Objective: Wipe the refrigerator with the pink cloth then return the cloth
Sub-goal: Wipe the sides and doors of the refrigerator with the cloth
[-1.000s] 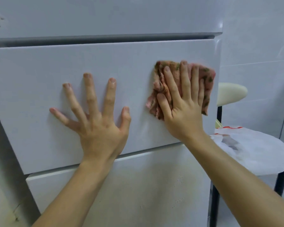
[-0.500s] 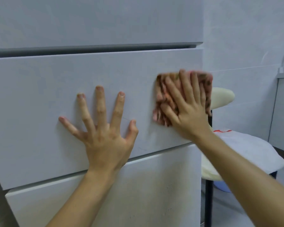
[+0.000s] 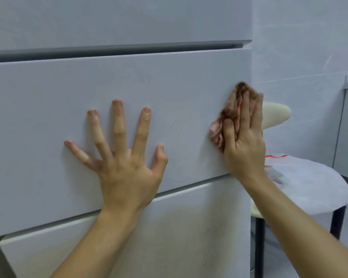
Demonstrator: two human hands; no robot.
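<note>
Head view: the refrigerator [image 3: 129, 19] was seen close up, its middle drawer front [image 3: 38, 109] filling most of the frame beneath a dark handle recess [image 3: 109, 50]. The left hand [image 3: 127, 157] was laid flat on that panel, a little toward 7 o'clock from the frame's centre, fingers straight and spread wide, nothing held. The pink cloth [image 3: 227, 119], bunched and flecked with brown, was pressed against the same panel at its right edge, at about 2 o'clock from the left hand and well apart from it. It was pinned there by the right hand [image 3: 245, 141], whose fingers were kept straight and close together over the cloth, pointing to 12 o'clock, with the thumb laid on the lower folds; the cloth's top was blurred. At 6 o'clock a second drawer front [image 3: 169, 227] was shown, marked with small dark specks. Beyond the refrigerator's right edge, at 3 o'clock, a cream chair back [image 3: 275, 115] was visible, and at 4 o'clock a white sheet [image 3: 309, 185] with a red mark was draped over the seat, partly covered by the right forearm. A pale tiled wall [image 3: 299, 47] was seen at 1 o'clock.
</note>
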